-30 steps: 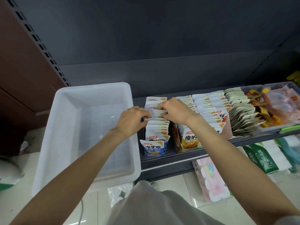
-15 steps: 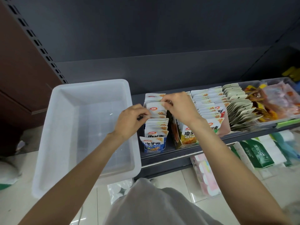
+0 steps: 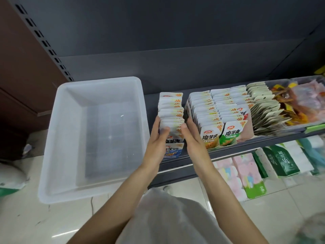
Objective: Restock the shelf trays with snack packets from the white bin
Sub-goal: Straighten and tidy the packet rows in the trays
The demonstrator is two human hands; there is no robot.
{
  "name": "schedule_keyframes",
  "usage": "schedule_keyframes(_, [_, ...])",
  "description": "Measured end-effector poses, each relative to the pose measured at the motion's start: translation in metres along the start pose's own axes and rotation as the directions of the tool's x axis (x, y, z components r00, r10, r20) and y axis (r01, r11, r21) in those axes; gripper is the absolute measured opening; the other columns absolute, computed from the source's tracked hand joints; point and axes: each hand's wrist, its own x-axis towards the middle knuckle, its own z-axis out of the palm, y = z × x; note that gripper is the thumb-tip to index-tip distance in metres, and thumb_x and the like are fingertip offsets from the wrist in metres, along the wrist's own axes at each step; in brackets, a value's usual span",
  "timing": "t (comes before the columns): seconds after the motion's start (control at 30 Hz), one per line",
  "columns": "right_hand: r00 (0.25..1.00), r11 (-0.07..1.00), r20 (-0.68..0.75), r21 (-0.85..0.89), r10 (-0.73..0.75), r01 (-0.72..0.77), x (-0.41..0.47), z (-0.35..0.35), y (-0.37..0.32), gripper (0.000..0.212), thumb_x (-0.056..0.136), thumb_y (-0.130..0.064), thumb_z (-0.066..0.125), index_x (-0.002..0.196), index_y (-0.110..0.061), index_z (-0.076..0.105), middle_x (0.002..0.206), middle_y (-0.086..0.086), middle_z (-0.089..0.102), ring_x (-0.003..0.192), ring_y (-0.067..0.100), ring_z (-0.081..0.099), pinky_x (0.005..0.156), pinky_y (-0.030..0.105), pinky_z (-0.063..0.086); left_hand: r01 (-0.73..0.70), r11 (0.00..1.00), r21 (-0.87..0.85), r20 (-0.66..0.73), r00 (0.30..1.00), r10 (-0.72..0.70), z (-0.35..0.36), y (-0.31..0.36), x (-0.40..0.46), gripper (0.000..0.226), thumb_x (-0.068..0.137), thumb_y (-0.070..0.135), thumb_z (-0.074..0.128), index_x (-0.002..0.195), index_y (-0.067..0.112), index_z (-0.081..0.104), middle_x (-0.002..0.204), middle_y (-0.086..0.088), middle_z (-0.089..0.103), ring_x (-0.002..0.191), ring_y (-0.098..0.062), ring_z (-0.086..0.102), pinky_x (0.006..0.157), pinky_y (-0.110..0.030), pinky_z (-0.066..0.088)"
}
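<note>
Here the white bin (image 3: 95,138) sits at the left end of the shelf (image 3: 246,148), its inside bare of packets. Just right of the bin stands a row of blue snack packets (image 3: 171,110), upright and packed front to back. The left hand (image 3: 157,138) presses against the row's left side, thumb laid on a packet face, and the right hand (image 3: 191,136) presses against its right side, thumb on the top edges. Each grip is closed around the row from its own side, squeezing the packets between them. Right of that row, further from the bin, stand an orange-fronted row (image 3: 204,117) and a green-fronted row (image 3: 228,110), then a fan of pale packets (image 3: 263,110) leaning over, then a clear tray (image 3: 299,103) of loose reddish and orange packets. Below the shelf, to the right of the bin, lie wrapped tissue packs (image 3: 246,175) on the floor.
</note>
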Motion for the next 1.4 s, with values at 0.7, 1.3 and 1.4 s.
schedule_keyframes(0.7, [0.973,0.964,0.067,0.162,-0.222,0.209,0.004,0.01,0.022,0.051,0.1,-0.023,0.04,0.147,-0.029,0.023,0.151,-0.013,0.031,0.135,-0.003,0.032,0.11,0.018,0.03,-0.206,0.967,-0.151,-0.131,0.974,0.187,0.011,-0.017,0.017,0.047,0.101,0.023,0.036,0.146,0.03,0.024,0.152,0.01,0.029,0.135,-0.004,0.035,0.103,-0.017,0.038])
schedule_keyframes(1.3, [0.971,0.976,0.111,-0.018,-0.214,0.217,0.005,0.007,0.05,0.07,0.093,-0.006,0.048,0.149,-0.027,0.01,0.157,-0.003,0.019,0.143,0.011,0.021,0.115,0.034,0.03,-0.093,0.995,-0.039,-0.238,0.968,0.081,0.016,-0.017,0.031,0.05,0.099,0.04,0.034,0.146,0.035,0.02,0.152,0.007,0.031,0.134,-0.013,0.039,0.107,-0.038,0.04])
schedule_keyframes(1.4, [0.963,0.936,0.016,-0.229,-0.271,0.267,0.021,0.017,0.052,0.065,0.098,-0.024,0.046,0.151,-0.018,0.008,0.158,0.0,0.016,0.145,0.012,0.013,0.118,0.043,0.021,-0.069,0.997,0.023,-0.241,0.968,0.073,0.015,-0.008,0.047,0.049,0.1,0.04,0.033,0.147,0.034,0.019,0.15,0.004,0.034,0.128,-0.016,0.046,0.093,-0.025,0.049])
